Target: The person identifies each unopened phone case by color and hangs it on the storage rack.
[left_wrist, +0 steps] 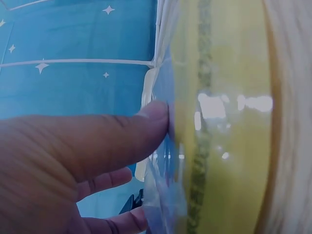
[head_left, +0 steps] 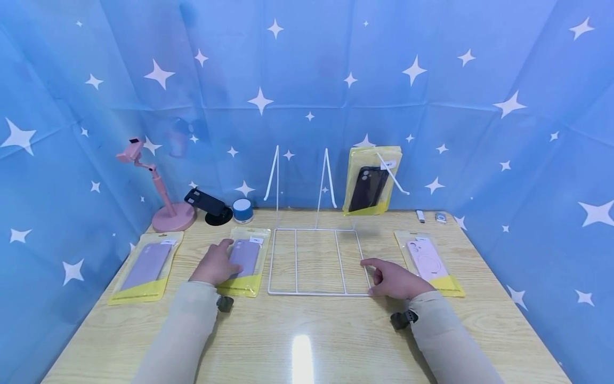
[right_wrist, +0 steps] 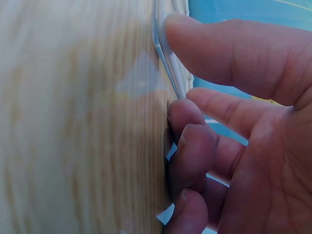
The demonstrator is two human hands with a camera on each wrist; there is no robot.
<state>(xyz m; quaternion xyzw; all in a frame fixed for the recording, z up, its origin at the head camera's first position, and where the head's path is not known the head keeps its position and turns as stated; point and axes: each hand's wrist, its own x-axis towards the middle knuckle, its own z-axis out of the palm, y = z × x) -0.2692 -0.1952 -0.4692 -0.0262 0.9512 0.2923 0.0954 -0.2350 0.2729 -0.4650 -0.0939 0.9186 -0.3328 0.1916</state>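
Note:
A white wire rack lies flat on the wooden table with its prongs standing up at the back. My right hand is at the rack's front right corner. In the right wrist view the thumb and curled fingers pinch the rack's wire. My left hand rests on a clear and yellow packet holding a purple phone case, just left of the rack. In the left wrist view the thumb presses the packet.
A second purple case packet lies at far left and a pink case packet at right. A black case packet leans at the back. A pink stand, black holder and blue speaker stand back left.

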